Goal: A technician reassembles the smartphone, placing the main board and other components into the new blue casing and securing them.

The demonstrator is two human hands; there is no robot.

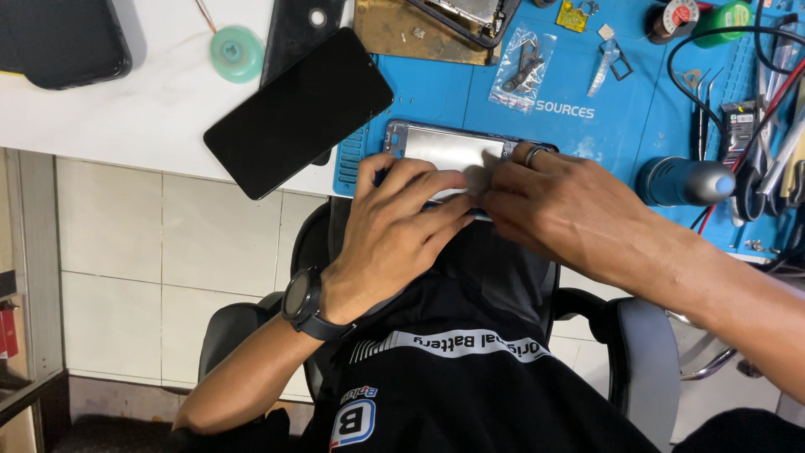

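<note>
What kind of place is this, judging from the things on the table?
Most likely a phone repair bench. Both hands, left hand and right hand, press on an opened phone frame lying on a blue work mat. A detached black screen, tweezers and a small bag of parts lie nearby.

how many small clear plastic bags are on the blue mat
2. One clear bag of dark parts lies above the phone frame; a narrower clear bag lies just right of it. Others may be hidden among the tools at right.

Clear parts bag (521,69), black screen (298,111)
</note>
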